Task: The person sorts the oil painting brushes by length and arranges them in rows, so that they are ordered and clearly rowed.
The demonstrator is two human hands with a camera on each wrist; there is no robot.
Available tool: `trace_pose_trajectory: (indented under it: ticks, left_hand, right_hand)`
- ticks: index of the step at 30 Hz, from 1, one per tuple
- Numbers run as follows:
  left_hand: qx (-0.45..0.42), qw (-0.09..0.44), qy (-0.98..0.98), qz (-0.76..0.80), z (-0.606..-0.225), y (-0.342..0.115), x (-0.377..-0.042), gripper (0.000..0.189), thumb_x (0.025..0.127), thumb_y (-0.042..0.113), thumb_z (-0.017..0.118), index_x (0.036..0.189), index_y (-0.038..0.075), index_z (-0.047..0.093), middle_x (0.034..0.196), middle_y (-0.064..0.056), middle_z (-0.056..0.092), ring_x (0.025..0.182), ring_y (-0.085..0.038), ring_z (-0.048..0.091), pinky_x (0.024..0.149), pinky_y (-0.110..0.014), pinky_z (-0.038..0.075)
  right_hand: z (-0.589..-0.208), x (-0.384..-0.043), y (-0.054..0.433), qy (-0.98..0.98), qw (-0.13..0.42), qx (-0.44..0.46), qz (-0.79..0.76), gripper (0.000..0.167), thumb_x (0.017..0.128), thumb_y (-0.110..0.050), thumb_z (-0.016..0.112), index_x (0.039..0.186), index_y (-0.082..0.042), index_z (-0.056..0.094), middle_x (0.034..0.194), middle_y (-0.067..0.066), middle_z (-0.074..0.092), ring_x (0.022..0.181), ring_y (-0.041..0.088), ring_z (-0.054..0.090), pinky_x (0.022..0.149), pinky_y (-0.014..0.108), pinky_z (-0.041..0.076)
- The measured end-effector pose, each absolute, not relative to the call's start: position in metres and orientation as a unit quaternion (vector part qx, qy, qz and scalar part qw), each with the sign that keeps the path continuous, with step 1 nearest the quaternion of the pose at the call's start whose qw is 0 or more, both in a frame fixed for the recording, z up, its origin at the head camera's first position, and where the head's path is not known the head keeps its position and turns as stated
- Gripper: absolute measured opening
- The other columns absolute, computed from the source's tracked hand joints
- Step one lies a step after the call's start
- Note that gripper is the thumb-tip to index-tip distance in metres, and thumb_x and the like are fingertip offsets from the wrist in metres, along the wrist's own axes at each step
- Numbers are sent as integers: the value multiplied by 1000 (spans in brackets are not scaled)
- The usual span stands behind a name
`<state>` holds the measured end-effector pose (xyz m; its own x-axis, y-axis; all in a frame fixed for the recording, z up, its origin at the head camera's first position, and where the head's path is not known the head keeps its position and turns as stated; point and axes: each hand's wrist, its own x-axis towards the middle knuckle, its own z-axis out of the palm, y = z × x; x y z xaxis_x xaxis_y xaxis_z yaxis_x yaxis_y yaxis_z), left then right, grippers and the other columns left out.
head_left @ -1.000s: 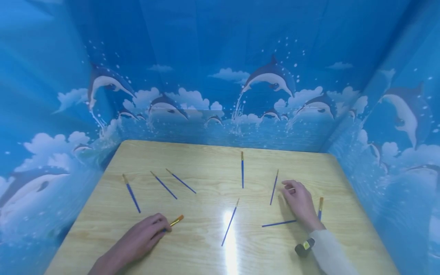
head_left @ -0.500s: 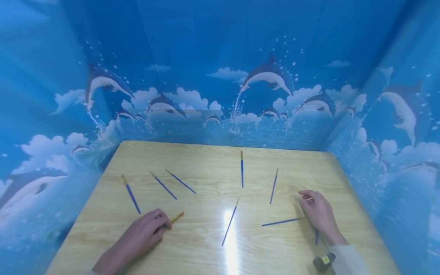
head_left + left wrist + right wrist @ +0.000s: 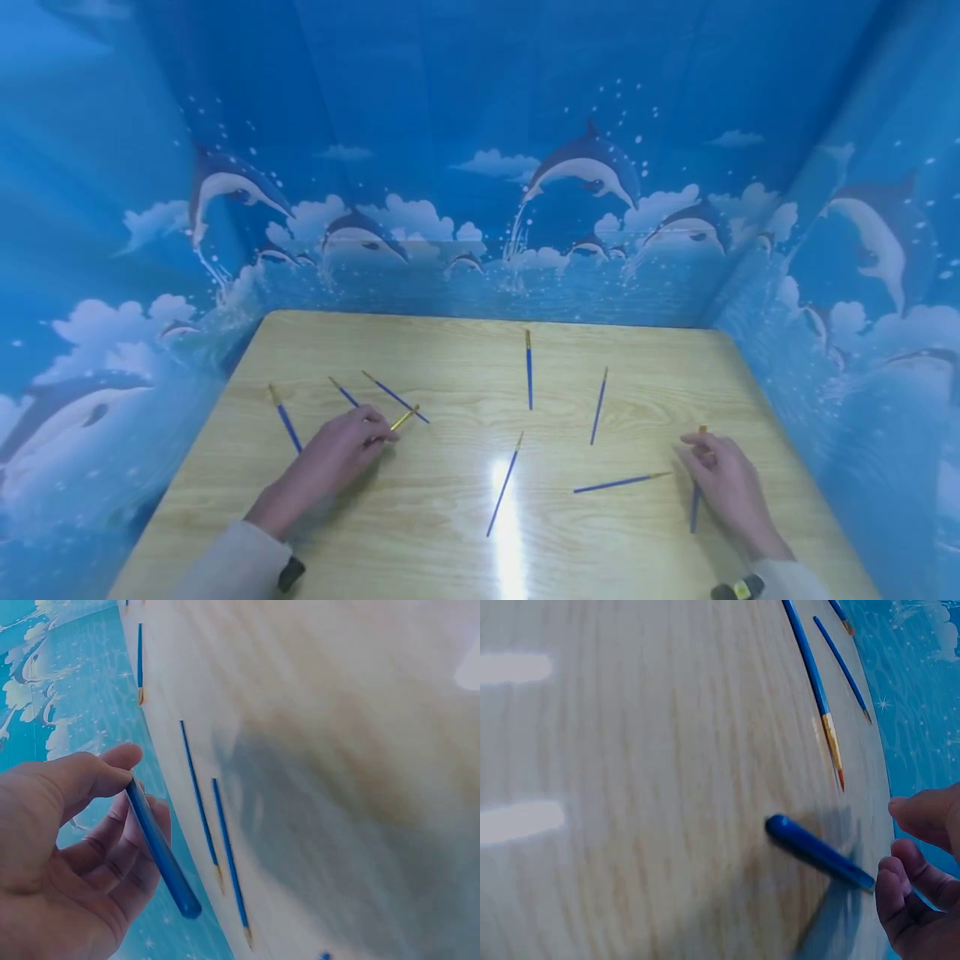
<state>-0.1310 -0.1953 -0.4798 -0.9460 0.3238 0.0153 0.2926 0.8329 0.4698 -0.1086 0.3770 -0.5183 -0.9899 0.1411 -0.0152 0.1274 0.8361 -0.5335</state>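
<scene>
My left hand [image 3: 348, 442] pinches a blue paintbrush [image 3: 161, 851] between thumb and fingers, raised off the table, its golden ferrule end pointing away to the right. Beneath it in the head view lie two thin brushes, one partly hidden by the hand and another brush [image 3: 386, 389] beyond the held tip. My right hand [image 3: 727, 483] hovers over a wider paintbrush [image 3: 694, 508], covering its middle. In the right wrist view, thumb and fingers stand apart beside that brush [image 3: 817, 855]. A thin brush [image 3: 618, 483] lies just left of this hand.
Other blue paintbrushes lie spread on the wooden table [image 3: 442, 350]: an upright-pointing brush [image 3: 529, 375] at the back, a slim brush [image 3: 598, 408] right of it, one brush [image 3: 504, 487] near the glare, and one [image 3: 287, 425] at far left. Dolphin-printed sheeting [image 3: 465, 208] surrounds the table.
My left hand has lifted the paintbrush and carried it forward and right, over the thin brushes. My right hand has moved right and nearer, over the wider brush.
</scene>
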Motion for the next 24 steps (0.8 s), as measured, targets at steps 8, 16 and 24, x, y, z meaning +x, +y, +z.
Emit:
trace_pose_trajectory:
  ticks: [8,16,24]
  left_hand:
    - [142,69,948,277,-473,-166,-179,20,104,7,72,117,16,84,118,-5,73,107,-23,70,88,-42,62]
    - [132,96,934,317,-474,-143,-223,24,107,10,67,126,13,81,128,-9,74,118,-30,70,98,-48,62]
    - [82,136,926,342,-478,-122,-252,36,105,10,66,140,16,73,142,-12,65,116,-29,68,87,-40,62]
  right_hand:
    - [-527,-100,388,-960,33,-69,269,37,107,-20,69,136,3,67,117,27,70,102,39,70,81,51,60]
    - [-530,-99,393,-960,11,-73,271,39,106,-21,70,137,4,66,119,31,68,105,44,68,86,62,57]
    - [-534,-97,396,-962,16,-97,253,37,104,-18,71,135,3,68,121,33,64,103,45,68,81,59,58]
